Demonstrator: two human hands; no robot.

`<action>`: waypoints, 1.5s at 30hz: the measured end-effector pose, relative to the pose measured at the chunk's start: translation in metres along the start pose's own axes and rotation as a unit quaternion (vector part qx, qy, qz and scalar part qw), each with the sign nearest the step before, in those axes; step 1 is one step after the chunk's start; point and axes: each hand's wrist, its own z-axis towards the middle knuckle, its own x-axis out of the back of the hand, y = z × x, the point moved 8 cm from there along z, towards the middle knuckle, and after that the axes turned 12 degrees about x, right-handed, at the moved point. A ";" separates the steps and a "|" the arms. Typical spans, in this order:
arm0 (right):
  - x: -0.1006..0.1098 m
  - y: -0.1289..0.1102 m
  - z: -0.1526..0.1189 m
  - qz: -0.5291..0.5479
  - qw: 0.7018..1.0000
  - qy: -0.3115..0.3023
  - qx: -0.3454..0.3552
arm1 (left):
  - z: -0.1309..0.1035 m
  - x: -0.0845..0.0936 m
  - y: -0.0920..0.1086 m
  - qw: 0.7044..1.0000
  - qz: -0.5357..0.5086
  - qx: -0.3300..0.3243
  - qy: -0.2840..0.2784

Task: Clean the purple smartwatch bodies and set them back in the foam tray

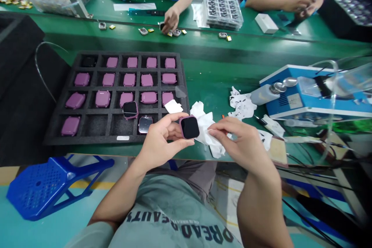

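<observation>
My left hand [161, 135] grips a purple-framed smartwatch [190, 127] by its sides, its dark screen facing up. My right hand [242, 139] is closed, thumb and fingertips pinched at a crumpled white tissue [205, 120] just right of the watch. To the left, a black foam tray [87, 141] holds rows of purple watch cases [102, 99], mostly back side up. One purple watch with its screen up [130, 109] rests across a tray divider. Another watch with a dark screen [145, 124] sits in the front row, close to my left hand.
On the right stand a blue machine [308, 93] and a dispenser bottle [264, 93]. Stained tissue [242, 102] lies before them. Beyond the tray, co-workers handle small parts near a clear compartment box [223, 11]. A blue stool [43, 186] stands lower left.
</observation>
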 end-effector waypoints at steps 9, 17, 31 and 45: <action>0.008 -0.054 0.011 -0.012 0.993 0.041 0.111 | 0.000 -0.002 0.001 0.999 0.033 0.006 0.001; -0.012 -0.029 0.058 -0.145 0.977 0.071 0.137 | -0.001 0.000 0.004 0.998 0.067 0.000 0.009; 0.008 0.009 0.033 -0.010 0.992 0.128 0.012 | 0.001 -0.001 0.002 0.998 0.058 0.036 0.000; -0.023 -0.052 0.062 -0.130 0.979 0.028 0.158 | 0.001 -0.001 0.001 0.998 0.044 0.047 0.005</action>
